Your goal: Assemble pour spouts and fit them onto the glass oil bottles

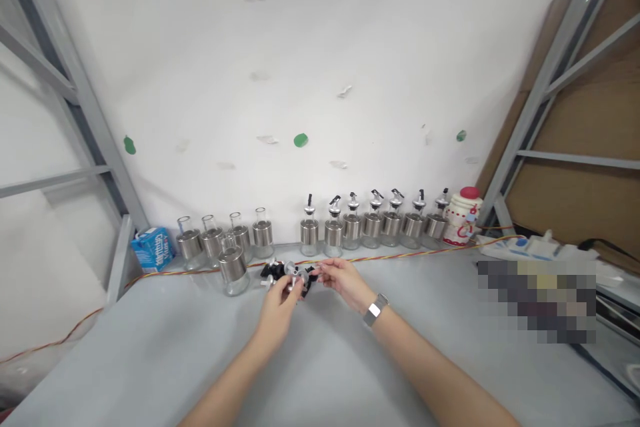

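With my left hand point(279, 301) I pinch a silver pourer point(301, 275) at twelve o'clock, probably for steadiness. Whether my right hand point(346, 281), bent beside it, grips anything, I cannot tell. Topless bottles point(233, 265) stand at ten, spouted bottles point(373, 223) at two, seemingly sorted.

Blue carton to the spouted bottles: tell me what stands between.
In the head view, five spoutless glass bottles stand between the blue carton and the spouted bottles.
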Tool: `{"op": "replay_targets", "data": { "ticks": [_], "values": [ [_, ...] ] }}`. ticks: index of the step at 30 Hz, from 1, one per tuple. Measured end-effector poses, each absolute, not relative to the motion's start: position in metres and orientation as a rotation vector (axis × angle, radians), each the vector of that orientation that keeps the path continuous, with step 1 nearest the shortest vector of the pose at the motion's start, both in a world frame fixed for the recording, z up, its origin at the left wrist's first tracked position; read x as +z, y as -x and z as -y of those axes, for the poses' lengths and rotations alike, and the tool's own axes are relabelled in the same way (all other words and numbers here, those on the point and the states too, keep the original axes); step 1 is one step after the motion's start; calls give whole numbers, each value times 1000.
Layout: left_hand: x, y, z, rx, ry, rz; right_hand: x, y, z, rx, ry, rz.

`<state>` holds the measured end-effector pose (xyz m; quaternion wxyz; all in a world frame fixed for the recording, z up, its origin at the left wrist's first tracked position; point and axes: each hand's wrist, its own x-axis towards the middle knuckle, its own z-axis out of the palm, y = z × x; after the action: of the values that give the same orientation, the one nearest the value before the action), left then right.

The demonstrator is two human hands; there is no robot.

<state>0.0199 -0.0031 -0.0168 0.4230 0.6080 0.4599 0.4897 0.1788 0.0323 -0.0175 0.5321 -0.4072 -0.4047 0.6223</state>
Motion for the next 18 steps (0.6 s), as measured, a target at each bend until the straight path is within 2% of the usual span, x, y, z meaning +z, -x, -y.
{"op": "replay_targets", "data": {
  "ticks": [6,18],
  "values": [
    [-19,-26,9,1094,-1485,-1057,-1,-168,-15,1461,791,1117],
    [-19,-26,10,1018,-1437,-988,-3,-160,-12,1432,777,1189]
  ]
}}
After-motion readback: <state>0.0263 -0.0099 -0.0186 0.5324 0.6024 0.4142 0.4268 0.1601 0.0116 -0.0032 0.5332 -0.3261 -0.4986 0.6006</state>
